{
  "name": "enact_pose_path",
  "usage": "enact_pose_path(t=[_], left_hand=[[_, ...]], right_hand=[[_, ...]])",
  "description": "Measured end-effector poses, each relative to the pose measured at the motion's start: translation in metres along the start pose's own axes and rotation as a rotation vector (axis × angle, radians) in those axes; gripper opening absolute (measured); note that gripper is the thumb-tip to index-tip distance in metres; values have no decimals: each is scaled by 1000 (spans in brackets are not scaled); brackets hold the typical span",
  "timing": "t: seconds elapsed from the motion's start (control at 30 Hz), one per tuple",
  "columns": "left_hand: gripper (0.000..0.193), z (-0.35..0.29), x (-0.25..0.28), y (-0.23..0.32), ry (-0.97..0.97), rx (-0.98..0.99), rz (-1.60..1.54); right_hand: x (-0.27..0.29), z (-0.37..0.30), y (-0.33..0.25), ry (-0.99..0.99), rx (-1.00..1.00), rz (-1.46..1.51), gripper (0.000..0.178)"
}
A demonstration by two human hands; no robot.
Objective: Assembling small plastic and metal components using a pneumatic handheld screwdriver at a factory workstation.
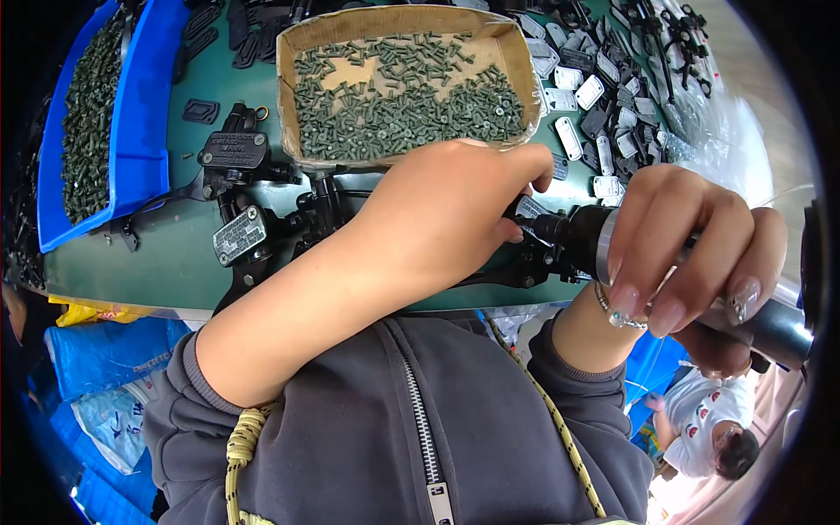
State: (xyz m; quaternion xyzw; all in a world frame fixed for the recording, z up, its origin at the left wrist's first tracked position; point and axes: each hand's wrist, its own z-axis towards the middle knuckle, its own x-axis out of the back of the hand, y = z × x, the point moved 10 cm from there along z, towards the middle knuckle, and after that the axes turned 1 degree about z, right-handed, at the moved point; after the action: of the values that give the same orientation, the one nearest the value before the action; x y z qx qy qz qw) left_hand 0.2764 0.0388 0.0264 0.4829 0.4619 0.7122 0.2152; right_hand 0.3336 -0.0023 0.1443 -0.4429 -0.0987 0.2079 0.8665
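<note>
My right hand is wrapped around a black power screwdriver, held nearly level with its bit end toward my left hand. My left hand reaches across to the right, fingers curled round a black brake master cylinder. Thumb and index finger lie on either side of its cap, close to the screwdriver's tip; the exact contact and any screw there are hidden. Left of that hand lie two more master cylinders with levers, one with a black cap, one with a greyish cap.
A cardboard box of dark green screws sits beyond my hands. At the left stands a blue bin holding more screws. Many rectangular caps are scattered at the far right, beside clear plastic bags. Another person is at lower right.
</note>
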Motion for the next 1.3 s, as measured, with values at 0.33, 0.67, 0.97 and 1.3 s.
enact_pose_path(t=[0.33, 0.67, 0.97, 1.3], left_hand=[[36, -4, 0, 2, 35, -51, 59], [38, -2, -3, 6, 19, -61, 141], [24, -9, 5, 12, 109, -143, 111], [28, 3, 0, 12, -27, -64, 229]], right_hand=[[4, -14, 1, 467, -36, -327, 36], [8, -20, 2, 526, -30, -327, 35], [17, -5, 10, 445, -10, -272, 41], [18, -8, -13, 655, 21, -396, 41]])
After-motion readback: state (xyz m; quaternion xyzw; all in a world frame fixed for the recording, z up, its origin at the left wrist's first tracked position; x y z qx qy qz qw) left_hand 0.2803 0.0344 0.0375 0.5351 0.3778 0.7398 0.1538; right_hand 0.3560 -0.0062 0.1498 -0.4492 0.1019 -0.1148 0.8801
